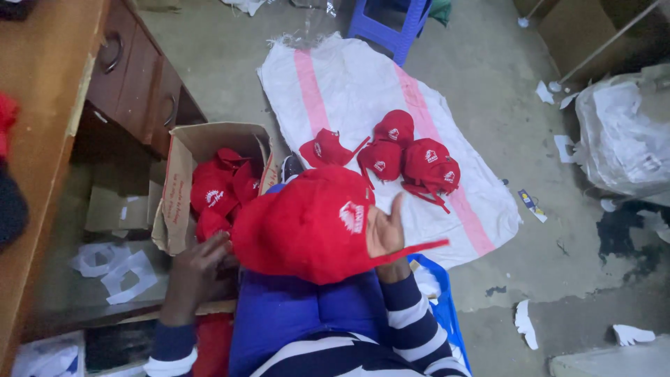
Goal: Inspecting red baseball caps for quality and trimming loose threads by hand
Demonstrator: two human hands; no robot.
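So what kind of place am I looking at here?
Probably a small workshop or stockroom where caps are sorted or packed. A cardboard box holds red caps, more lie on a woven sack spread over a littered concrete floor, and the right hand holds another red cap.

- Both sleeves: dark navy knit with broad white horizontal stripes, same pattern on each arm.
- Left sleeve (167, 349): cuff ends at the wrist, white band at the lower edge.
- Right sleeve (412, 321): stripes evenly spaced along the forearm.
- Hands bare.
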